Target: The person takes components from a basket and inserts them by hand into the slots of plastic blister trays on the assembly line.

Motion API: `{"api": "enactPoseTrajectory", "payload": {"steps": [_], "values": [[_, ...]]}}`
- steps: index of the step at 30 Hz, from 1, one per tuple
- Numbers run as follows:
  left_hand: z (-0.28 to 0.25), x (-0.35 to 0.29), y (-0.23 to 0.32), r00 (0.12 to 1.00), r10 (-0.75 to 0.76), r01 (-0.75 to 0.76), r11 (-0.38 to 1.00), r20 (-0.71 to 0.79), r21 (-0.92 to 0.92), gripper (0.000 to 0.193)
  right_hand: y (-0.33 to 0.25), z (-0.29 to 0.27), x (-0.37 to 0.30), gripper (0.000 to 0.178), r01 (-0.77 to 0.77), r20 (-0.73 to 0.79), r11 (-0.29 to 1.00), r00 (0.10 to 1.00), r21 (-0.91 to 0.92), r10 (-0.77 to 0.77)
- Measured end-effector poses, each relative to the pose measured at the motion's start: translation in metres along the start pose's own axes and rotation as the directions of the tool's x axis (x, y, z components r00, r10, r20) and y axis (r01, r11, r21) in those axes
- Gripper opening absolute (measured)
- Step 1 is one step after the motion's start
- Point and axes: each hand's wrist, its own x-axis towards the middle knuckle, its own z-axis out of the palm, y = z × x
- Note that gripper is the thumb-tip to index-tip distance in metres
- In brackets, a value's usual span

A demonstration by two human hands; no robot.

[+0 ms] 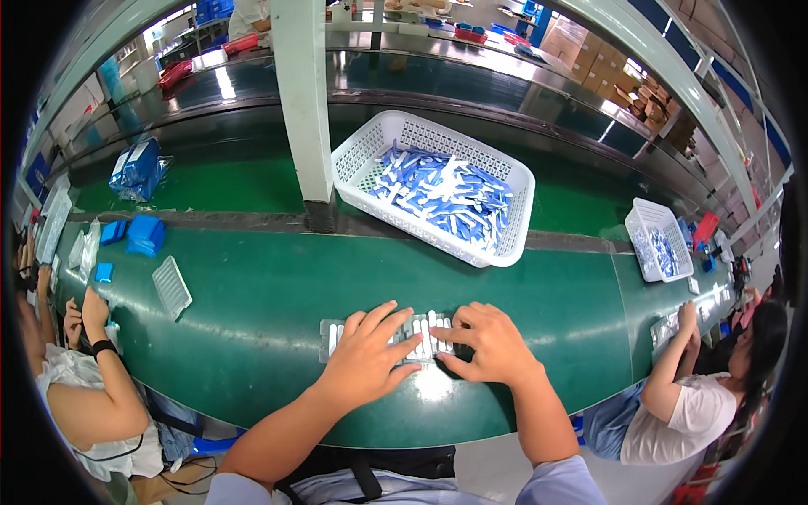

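Green belting covers the long bench (252, 295) of an assembly line, with co-workers seated at either end. Both of the person's hands rest on a clear plastic tray (330, 340) lying flat at the near edge, its slots filled with small white pieces (425, 330). The left hand (366, 353) lies over the tray's middle with its grip spread, fingers splayed and pressing down. The right hand (492, 345) sits at the tray's right end, forefinger and thumb pinching toward one white piece, though a firm hold cannot be told. The step in hand looks like seating or levelling the pieces in their slots. A next move would call for light, even pressure so none pops out. Behind stands a white basket (353, 156) of blue and white parts (442, 194); an empty tray (172, 288) lies to the left.
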Motion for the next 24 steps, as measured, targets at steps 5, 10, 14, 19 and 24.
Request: {"api": "enactPoseTrajectory", "payload": {"steps": [5,10,14,19,24], "values": [[0.003,-0.003,-0.008,1.0,0.021,-0.021,0.999,0.019,-0.027,0.04,0.002,-0.002,0.0,0.025,0.02,0.071,0.995,0.997,0.096,-0.027],[-0.004,-0.003,-0.008,1.0,0.009,-0.011,0.998,-0.026,-0.063,0.059,0.015,0.005,-0.004,0.031,0.028,0.016,0.979,0.999,0.2,-0.032],[-0.022,-0.005,-0.02,0.994,-0.053,0.067,0.987,0.097,-0.148,0.075,0.014,-0.001,-0.003,0.049,-0.063,-0.091,0.98,0.993,0.189,0.081],[-0.021,-0.011,-0.029,0.997,-0.039,0.051,0.983,0.073,-0.175,0.078,0.009,0.002,-0.002,0.069,-0.162,0.108,0.979,0.983,0.123,0.149],[-0.039,-0.023,-0.029,0.986,-0.111,0.133,0.972,0.123,-0.194,0.08,-0.013,0.015,0.003,0.07,-0.123,0.134,0.984,0.985,0.128,0.106]]}}
